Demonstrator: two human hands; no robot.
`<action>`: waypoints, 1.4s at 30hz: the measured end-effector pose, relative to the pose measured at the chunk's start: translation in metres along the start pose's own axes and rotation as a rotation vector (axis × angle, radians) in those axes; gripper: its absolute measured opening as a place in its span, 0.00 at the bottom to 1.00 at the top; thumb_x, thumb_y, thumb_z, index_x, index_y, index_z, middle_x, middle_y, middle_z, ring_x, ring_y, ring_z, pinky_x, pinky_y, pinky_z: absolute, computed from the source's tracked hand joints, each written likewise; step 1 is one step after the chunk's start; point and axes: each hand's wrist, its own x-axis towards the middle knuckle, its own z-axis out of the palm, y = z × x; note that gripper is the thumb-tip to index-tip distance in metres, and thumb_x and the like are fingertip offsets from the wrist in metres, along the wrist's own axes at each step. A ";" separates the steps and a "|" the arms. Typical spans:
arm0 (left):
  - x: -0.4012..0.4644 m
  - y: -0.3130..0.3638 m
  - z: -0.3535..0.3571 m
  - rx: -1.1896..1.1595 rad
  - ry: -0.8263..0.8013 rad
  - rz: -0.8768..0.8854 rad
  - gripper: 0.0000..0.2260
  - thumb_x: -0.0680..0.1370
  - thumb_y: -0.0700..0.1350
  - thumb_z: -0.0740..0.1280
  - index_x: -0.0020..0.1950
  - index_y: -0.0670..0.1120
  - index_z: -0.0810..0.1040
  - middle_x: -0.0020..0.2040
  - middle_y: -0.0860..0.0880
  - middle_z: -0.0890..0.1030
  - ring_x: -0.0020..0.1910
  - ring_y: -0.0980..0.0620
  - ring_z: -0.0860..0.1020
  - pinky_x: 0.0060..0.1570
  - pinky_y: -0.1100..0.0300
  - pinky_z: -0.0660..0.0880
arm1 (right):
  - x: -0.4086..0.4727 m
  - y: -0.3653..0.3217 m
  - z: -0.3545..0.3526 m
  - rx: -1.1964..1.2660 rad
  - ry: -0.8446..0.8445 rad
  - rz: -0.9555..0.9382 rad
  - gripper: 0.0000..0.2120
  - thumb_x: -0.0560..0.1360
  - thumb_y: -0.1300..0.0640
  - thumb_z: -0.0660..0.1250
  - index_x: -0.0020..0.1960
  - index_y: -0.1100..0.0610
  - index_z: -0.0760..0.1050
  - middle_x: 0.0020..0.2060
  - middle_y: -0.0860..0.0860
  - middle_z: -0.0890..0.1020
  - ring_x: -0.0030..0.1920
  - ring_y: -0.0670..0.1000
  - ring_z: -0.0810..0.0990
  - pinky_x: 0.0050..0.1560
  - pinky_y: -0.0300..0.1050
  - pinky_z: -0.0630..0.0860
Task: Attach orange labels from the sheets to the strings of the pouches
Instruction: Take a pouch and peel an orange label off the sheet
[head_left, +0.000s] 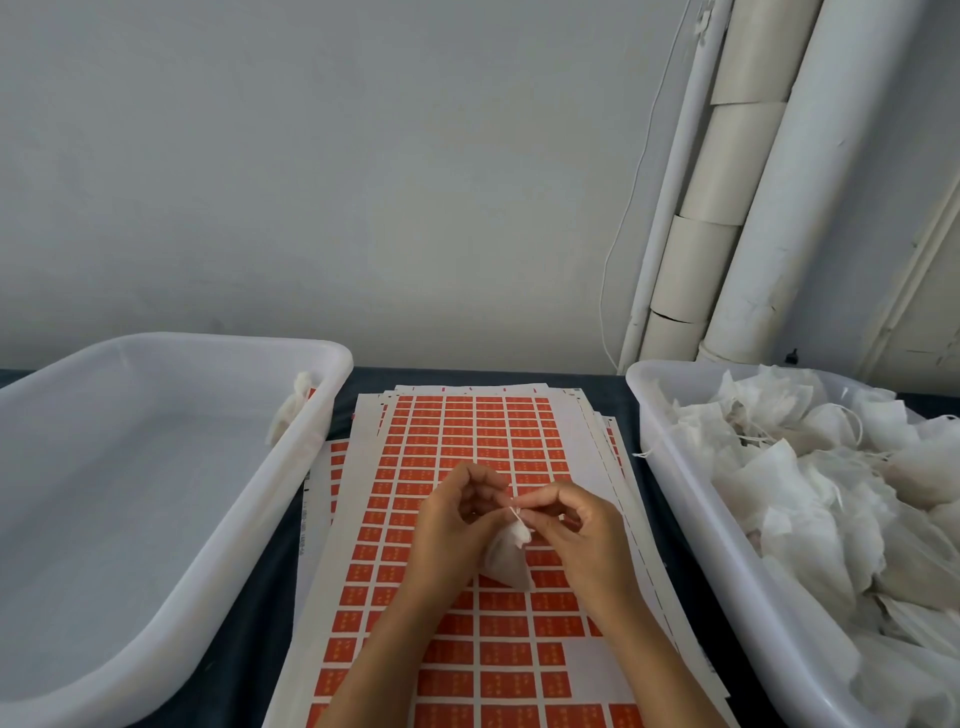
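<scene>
1. The left hand (457, 519) and the right hand (576, 525) meet in the middle, above a stack of label sheets (467, 519).
2. A small white pouch (506, 558) hangs between the two hands, just over the top sheet.
3. The left hand's grip is curled, with the fingertips pressed on the top of the pouch near its string (516, 514).
4. The right hand's grip is a pinch: thumb and first finger are pressed together on the thin white string right at the pouch's top.
5. I cannot tell if an orange label is already in the fingers, because that spot is too small and blurry.
6. The sheets are covered with rows of orange labels (498, 670). Some spots near the bottom right of the top sheet are bare white.
7. The sheets lie on a dark counter (249, 623), between two white tubs.
8. The left tub (171, 613) holds one white pouch with a bit of orange (293, 410), leaning on its right wall.
9. The right tub (691, 519) is heaped with many white pouches (831, 493) and loose strings.
10. White pipes (753, 208) stand against the gray wall (311, 156) behind the right tub.
</scene>
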 end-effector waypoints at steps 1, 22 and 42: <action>0.000 0.000 0.000 -0.003 -0.004 -0.006 0.11 0.72 0.33 0.70 0.48 0.49 0.76 0.42 0.51 0.81 0.42 0.59 0.80 0.42 0.68 0.77 | 0.000 0.000 0.000 -0.013 0.006 -0.010 0.08 0.72 0.60 0.70 0.42 0.47 0.79 0.39 0.40 0.82 0.45 0.39 0.80 0.45 0.28 0.75; -0.004 -0.006 0.007 0.280 -0.170 0.133 0.08 0.78 0.47 0.66 0.48 0.59 0.68 0.42 0.62 0.76 0.43 0.66 0.77 0.37 0.73 0.73 | -0.003 -0.005 0.008 0.129 0.097 0.145 0.03 0.77 0.56 0.64 0.45 0.48 0.74 0.42 0.43 0.81 0.45 0.44 0.80 0.45 0.32 0.77; -0.003 0.001 0.007 -0.066 -0.072 -0.024 0.07 0.79 0.47 0.62 0.44 0.46 0.76 0.35 0.55 0.80 0.35 0.59 0.77 0.38 0.70 0.75 | 0.002 -0.001 0.002 0.328 0.344 0.353 0.07 0.78 0.51 0.60 0.47 0.52 0.74 0.39 0.45 0.82 0.40 0.48 0.83 0.38 0.35 0.78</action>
